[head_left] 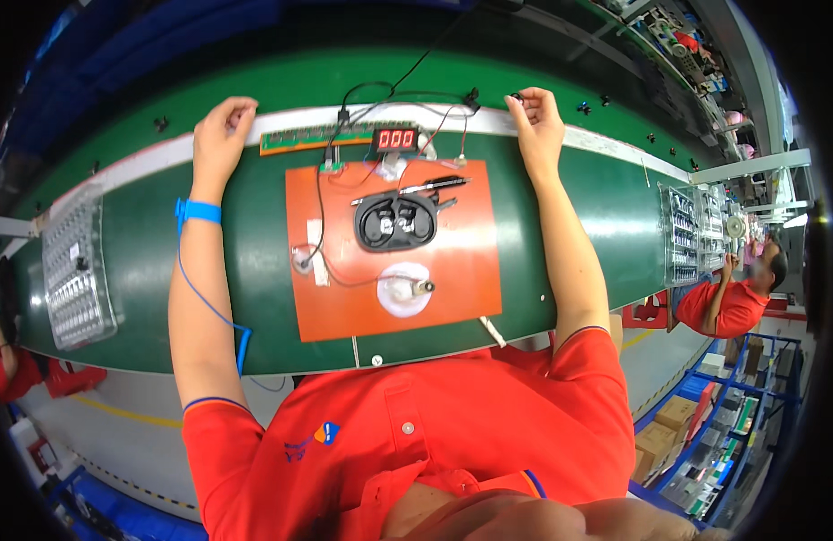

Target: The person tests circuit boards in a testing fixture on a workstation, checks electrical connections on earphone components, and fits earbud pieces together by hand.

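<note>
My left hand (225, 124) rests by the white strip at the far edge of the bench, its fingers curled closed; whatever they may hold is hidden. At the far right of the same strip, my right hand (540, 126) pinches a small black piece (517, 96) between thumb and forefinger. Between my hands and nearer to me lies an open black earphone case (395, 236) on an orange mat (471, 270). A black and silver pen (439, 184) lies across the case's far side. Beyond it, a small meter (396, 140) shows red lit digits.
A green circuit strip (290, 140) and loose black cables (371, 87) lie beyond the mat. On the mat, a white round pad (403, 302) has a wired part on it. Clear trays stand left (78, 298) and right (682, 239). A co-worker (736, 302) sits at right.
</note>
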Demonstrator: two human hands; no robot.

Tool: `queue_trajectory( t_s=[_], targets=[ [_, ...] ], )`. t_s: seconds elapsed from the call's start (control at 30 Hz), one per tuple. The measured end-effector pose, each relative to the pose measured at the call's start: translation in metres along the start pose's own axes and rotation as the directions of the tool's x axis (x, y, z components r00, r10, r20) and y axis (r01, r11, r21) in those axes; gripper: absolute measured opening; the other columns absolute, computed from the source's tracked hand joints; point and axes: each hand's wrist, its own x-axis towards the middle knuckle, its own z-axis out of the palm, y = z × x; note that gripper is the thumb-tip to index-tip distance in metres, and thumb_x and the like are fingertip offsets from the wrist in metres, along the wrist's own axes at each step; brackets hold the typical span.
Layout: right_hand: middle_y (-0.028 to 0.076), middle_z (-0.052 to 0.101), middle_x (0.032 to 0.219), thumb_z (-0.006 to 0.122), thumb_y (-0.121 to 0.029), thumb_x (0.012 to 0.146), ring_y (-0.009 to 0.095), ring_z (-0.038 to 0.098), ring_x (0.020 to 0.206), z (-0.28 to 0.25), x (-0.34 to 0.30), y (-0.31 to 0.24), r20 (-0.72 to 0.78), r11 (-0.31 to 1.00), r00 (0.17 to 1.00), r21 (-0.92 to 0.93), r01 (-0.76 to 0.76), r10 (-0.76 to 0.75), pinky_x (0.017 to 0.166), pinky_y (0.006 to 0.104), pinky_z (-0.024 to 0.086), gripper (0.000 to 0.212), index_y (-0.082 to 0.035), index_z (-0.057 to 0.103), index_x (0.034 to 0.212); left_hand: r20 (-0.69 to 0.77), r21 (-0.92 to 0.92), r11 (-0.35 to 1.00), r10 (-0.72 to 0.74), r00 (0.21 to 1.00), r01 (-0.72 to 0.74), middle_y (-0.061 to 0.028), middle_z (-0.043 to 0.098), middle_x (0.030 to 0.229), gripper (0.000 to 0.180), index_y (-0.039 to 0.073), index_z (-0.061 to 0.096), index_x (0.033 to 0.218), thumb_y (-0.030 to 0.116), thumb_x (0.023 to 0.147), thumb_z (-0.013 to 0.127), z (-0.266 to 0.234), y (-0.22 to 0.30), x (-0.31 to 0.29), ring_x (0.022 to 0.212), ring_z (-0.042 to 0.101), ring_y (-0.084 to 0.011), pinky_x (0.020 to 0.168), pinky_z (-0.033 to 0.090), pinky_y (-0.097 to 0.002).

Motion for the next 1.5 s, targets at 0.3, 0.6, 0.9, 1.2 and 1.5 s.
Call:
queue_trajectory(
  t_s=[0.3, 0.6, 0.9, 1.2, 1.5],
  targets=[
    [0.009, 0.061, 0.087, 0.068, -0.012, 0.084, 0.02, 0.058, 0.074, 0.002, 0.024, 0.03, 0.101, 0.922, 0.971, -0.307, 0.237, -0.216, 0.068, 0.0309, 0.049, 0.02, -0.004, 0.063, 0.101, -0.394, 0.287, 0.957, 0.163, 0.905, -0.047, -0.0103, 0.061, 0.117, 0.034, 0.011, 0.062, 0.117, 0.014, 0.083, 0.068, -0.017, -0.017, 0.022, 0.112, 0.054, -0.0305, 0.099, 0.04, -0.0394],
    [0.009, 0.063, 0.091, 0.063, -0.01, 0.085, 0.027, 0.057, 0.089, 0.004, 0.023, 0.03, 0.079, 0.921, 0.966, -0.291, 0.259, -0.247, 0.081, 0.0359, 0.045, 0.01, -0.003, 0.064, 0.093, -0.367, 0.402, 0.896, -0.03, 0.93, 0.187, -0.0155, 0.063, 0.111, 0.026, 0.006, 0.066, 0.106, 0.005, 0.08, 0.066, -0.037, -0.077, 0.013, 0.1, 0.057, -0.0362, 0.09, 0.046, -0.0424],
    [0.01, 0.064, 0.094, 0.062, -0.009, 0.085, 0.028, 0.057, 0.093, 0.003, 0.022, 0.019, 0.058, 0.929, 0.964, -0.26, 0.264, -0.258, 0.083, 0.0369, 0.045, 0.009, -0.003, 0.064, 0.091, -0.311, 0.551, 0.834, 0.189, 0.932, 0.014, -0.0167, 0.067, 0.098, 0.021, 0.002, 0.065, 0.103, 0.005, 0.083, 0.063, -0.035, -0.049, 0.017, 0.093, 0.062, -0.0346, 0.082, 0.051, -0.0404],
    [0.01, 0.064, 0.094, 0.061, -0.009, 0.086, 0.028, 0.057, 0.093, 0.0, 0.014, 0.019, 0.052, 0.939, 0.964, -0.218, 0.266, -0.261, 0.083, 0.0362, 0.045, 0.009, -0.002, 0.064, 0.091, -0.342, 0.373, 0.915, -0.018, 0.94, 0.153, -0.0132, 0.068, 0.083, 0.017, 0.001, 0.063, 0.104, 0.007, 0.087, 0.063, -0.033, 0.019, 0.013, 0.082, 0.066, -0.027, 0.072, 0.053, -0.0352],
    [0.01, 0.065, 0.094, 0.061, -0.01, 0.087, 0.027, 0.059, 0.09, 0.003, 0.022, 0.025, 0.087, 0.923, 0.947, -0.212, 0.321, -0.31, 0.082, 0.0349, 0.046, 0.011, -0.002, 0.065, 0.092, 0.146, -0.174, 0.98, 0.117, 0.982, -0.091, -0.008, 0.065, 0.062, 0.01, 0.003, 0.063, 0.097, 0.009, 0.089, 0.063, 0.013, 0.19, -0.039, 0.056, 0.062, -0.0068, 0.049, 0.046, -0.0234]
  ],
)
